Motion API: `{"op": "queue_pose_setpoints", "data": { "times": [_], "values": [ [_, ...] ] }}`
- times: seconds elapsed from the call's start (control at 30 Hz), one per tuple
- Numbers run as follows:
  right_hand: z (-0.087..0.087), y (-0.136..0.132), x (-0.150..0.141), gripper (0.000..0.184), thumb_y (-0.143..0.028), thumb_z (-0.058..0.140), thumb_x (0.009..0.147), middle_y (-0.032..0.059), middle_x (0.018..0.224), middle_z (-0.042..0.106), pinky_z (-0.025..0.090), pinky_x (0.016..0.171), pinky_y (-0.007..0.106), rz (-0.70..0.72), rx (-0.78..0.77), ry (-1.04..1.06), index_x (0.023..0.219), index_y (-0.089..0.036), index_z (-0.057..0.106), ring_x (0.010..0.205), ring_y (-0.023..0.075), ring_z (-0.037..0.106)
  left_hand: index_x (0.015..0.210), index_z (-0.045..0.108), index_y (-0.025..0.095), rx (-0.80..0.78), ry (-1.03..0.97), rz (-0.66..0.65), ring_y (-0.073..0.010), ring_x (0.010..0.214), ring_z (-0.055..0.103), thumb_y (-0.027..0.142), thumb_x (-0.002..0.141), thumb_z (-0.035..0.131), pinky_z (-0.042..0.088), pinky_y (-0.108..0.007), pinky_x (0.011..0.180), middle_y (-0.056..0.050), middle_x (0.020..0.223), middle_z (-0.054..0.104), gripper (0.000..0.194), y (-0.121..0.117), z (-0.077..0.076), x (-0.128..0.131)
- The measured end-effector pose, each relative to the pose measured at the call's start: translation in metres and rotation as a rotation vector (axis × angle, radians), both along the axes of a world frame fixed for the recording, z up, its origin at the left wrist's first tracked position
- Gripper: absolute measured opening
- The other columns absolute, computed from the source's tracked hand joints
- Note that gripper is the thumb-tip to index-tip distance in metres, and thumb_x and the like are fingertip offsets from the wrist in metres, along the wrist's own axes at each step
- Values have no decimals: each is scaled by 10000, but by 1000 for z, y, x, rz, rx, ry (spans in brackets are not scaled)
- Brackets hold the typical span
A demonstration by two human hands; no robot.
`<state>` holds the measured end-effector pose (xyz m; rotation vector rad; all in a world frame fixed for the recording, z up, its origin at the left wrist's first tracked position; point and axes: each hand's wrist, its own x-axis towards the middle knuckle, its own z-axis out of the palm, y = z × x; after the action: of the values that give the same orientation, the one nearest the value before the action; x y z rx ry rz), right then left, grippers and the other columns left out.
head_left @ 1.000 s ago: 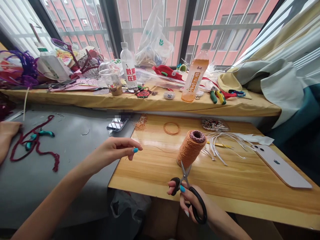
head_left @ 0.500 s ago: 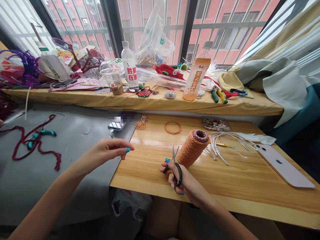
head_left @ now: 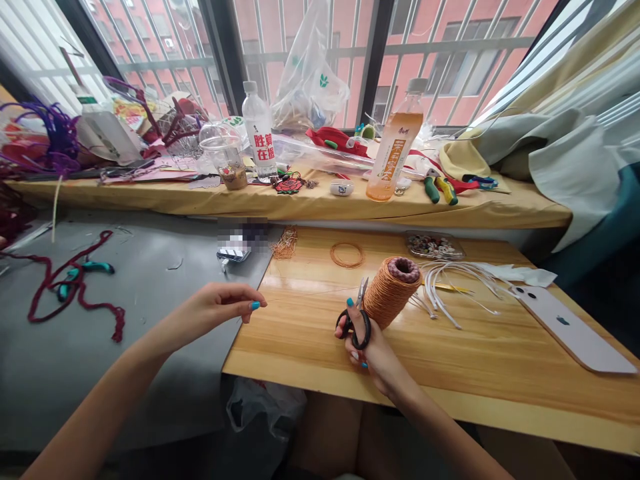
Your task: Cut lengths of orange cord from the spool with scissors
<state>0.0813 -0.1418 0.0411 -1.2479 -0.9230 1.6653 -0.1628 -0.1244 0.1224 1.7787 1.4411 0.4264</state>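
My right hand grips black-handled scissors with the blades pointing up, right beside a spool of orange cord lying tilted on the wooden table. A thin strand of cord runs from the spool past the blades toward my left hand, whose fingertips are pinched together over the table's left edge. The strand itself is barely visible.
A white phone, white wire pieces, a tray of beads and a cord coil lie on the table. The sill behind holds bottles, a cup, pliers and clutter. Dark red yarn lies on the grey table.
My right hand has carried the scissors up from the table's front edge to the left side of the spool. My left hand drew slightly left, still pinched.
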Motion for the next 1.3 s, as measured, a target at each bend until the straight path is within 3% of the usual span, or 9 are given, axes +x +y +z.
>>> {"op": "queue_pose_setpoints", "data": {
  "times": [0.27,0.43,0.6,0.73,0.87,1.0,1.1,1.2,1.3],
  "values": [
    [-20,-7,9,460,-602,420,715,-39,472,414,196,351,188,26,97,-241,602,-156,437,364,39,285,867,623,175,24,16,32,-107,597,471,370,727,471,332,-188,513,-2,631,573,284,14,-2,2],
    [-25,-15,15,413,-546,407,760,-2,535,480,324,504,229,72,323,-377,608,-165,453,517,101,423,904,620,149,75,-164,-35,-68,505,375,364,703,499,252,-181,437,-9,633,574,318,63,-8,39],
    [-23,-20,18,415,-545,384,770,5,550,495,338,519,237,68,328,-395,603,-172,454,528,112,440,900,625,99,82,-343,-22,-32,413,275,311,667,534,195,-198,395,-32,645,590,329,138,-43,94],
    [-24,-20,20,403,-522,386,782,10,564,505,346,526,235,79,324,-377,615,-166,469,534,112,451,859,639,57,84,-259,32,-35,397,283,249,676,521,212,-214,399,-64,654,613,291,180,-77,127],
    [-25,-19,22,412,-520,373,789,13,563,504,330,507,226,111,329,-394,613,-161,471,524,104,435,740,660,77,225,-41,10,-111,575,487,254,693,525,350,-225,553,-94,703,640,227,197,-90,138],
    [-21,-20,22,416,-522,372,786,11,561,499,324,506,221,147,337,-420,600,-162,466,524,101,425,883,635,122,453,56,75,-173,849,525,286,751,468,367,-251,753,-106,936,612,268,191,-75,129],
    [-19,-21,20,397,-510,400,772,4,548,481,315,487,217,178,356,-447,579,-168,457,515,98,406,1017,574,137,442,-98,-152,-151,918,502,250,777,427,360,-228,796,-85,1048,573,303,168,-59,120],
    [-20,-23,18,338,-463,464,748,-16,529,450,296,466,208,225,378,-492,577,-171,449,497,87,374,1199,429,214,63,-196,-564,-103,773,520,252,750,473,391,-194,654,-51,1204,484,453,138,-47,118],
    [-19,-24,15,270,-401,509,729,-28,530,448,290,465,203,262,383,-542,599,-172,451,492,81,369,1283,286,282,-130,-232,-754,-76,720,505,234,714,520,380,-181,593,-43,1326,347,617,119,-43,125]
  ]
}}
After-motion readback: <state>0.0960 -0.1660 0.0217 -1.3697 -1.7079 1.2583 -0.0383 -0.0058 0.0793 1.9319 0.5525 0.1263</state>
